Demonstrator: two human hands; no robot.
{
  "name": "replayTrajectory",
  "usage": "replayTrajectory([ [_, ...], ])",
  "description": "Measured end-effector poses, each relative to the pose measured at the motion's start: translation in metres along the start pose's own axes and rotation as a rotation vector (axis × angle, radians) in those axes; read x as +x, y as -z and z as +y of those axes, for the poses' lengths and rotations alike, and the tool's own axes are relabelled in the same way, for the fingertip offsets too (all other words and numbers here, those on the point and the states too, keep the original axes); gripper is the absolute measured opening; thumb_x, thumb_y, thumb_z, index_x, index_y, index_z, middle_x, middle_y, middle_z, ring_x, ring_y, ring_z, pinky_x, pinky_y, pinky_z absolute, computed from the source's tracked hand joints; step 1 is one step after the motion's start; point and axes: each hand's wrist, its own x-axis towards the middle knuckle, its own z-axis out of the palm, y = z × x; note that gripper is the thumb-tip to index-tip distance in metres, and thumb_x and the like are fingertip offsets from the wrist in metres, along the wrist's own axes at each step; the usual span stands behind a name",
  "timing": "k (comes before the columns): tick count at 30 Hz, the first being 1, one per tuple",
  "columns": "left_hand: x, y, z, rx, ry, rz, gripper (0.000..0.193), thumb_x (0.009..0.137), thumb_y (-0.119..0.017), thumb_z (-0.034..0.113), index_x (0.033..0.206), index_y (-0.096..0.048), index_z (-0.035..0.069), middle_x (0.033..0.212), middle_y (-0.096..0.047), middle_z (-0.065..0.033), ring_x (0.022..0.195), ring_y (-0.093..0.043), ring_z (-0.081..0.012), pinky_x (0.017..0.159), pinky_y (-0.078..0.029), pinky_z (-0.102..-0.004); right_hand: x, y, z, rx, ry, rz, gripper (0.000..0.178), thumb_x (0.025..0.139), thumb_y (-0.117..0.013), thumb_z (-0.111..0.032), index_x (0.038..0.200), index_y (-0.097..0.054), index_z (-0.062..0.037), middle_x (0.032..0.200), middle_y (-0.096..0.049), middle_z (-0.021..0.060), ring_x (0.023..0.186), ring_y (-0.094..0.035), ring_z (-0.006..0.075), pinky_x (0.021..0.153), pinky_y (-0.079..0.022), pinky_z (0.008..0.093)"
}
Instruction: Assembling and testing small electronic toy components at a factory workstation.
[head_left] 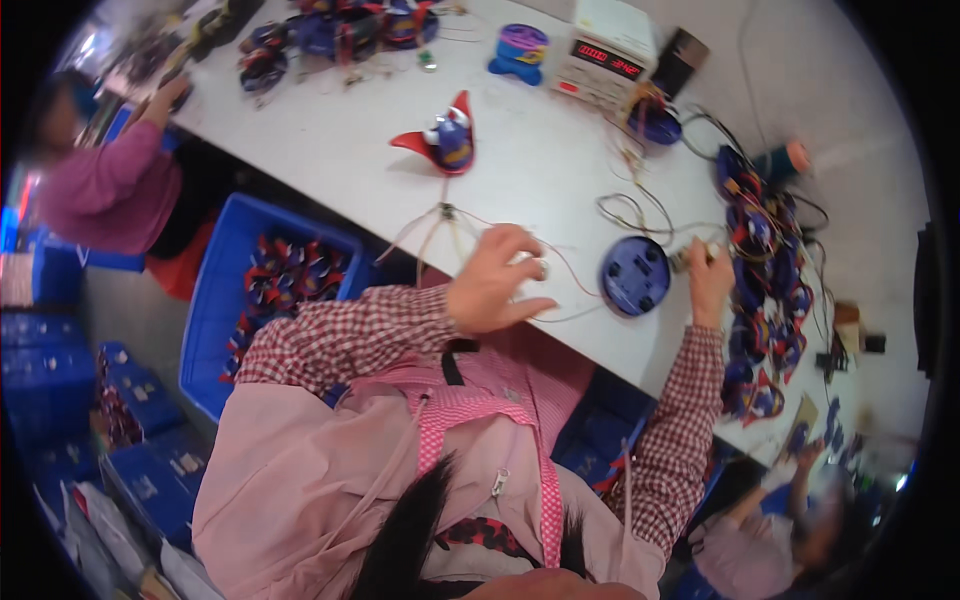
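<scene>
White bench [560,150] running left to right, blue crate [215,300] of toy parts down at the near left. Round blue base [635,275] flat on the bench between both hands, just left of the right hand [708,280]; probably light, stiff plastic, best gripped by the rim, thin wires looking fragile. Right fingers pinched narrow on a small connector [688,258]. Left hand [495,280] curled around a small white piece [530,268], apart from the base.

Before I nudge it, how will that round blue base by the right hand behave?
The blue base lies flat, so it will probably slide rather than roll. Thin wires run from it and may drag or snag. It looks like light plastic. The right hand is beside it.
</scene>
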Motion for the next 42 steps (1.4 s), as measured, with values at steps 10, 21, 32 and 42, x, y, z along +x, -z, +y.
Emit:
replayTrajectory([
  [10,-0.024,0.072,-0.106,0.61,0.415,0.21,0.052,0.071,-0.071,0.044,0.096,-0.061,0.0,0.103,-0.054,-0.0168,0.108,-0.043,-0.0344,0.09,-0.036,-0.0411,-0.101,-0.062,-0.178,0.322,0.551,-0.376,0.038,0.079,-0.067,-0.014,0.113,-0.055,-0.0007,0.101,-0.056,0.0132,0.094,-0.054,0.025,0.082,-0.044,0.0321],
  [21,0.036,0.045,-0.144,0.346,0.671,0.234,0.062,0.063,-0.078,0.041,0.106,-0.059,-0.001,0.102,-0.06,-0.0194,0.095,-0.058,-0.031,0.084,-0.045,-0.0408,-0.137,-0.184,-0.227,0.214,0.45,-0.306,0.02,0.078,-0.063,-0.019,0.084,-0.058,-0.0008,0.085,-0.058,0.0154,0.08,-0.057,0.0347,0.069,-0.048,0.0408],
  [32,0.059,0.013,-0.077,-1.144,0.7,0.085,0.047,0.073,-0.074,0.017,0.112,-0.055,-0.003,0.103,-0.062,-0.0074,0.093,-0.059,-0.0145,0.085,-0.046,-0.0284,-0.102,-0.042,-0.146,0.776,-0.239,-0.483,0.019,0.086,-0.063,-0.019,0.083,-0.063,-0.0009,0.06,-0.051,-0.003,0.048,-0.044,0.004,0.044,-0.032,0.0194],
  [42,0.086,-0.093,-0.042,-0.744,0.499,-0.257,0.045,0.064,-0.079,0.027,0.092,-0.063,-0.005,0.082,-0.066,-0.012,0.078,-0.062,-0.0133,0.073,-0.051,-0.0292,-0.064,-0.032,-0.029,-0.147,0.314,0.149,0.018,0.079,-0.068,-0.013,0.085,-0.06,0.0013,0.073,-0.054,0.0048,0.08,-0.053,0.0158,0.065,-0.04,0.0319],
])
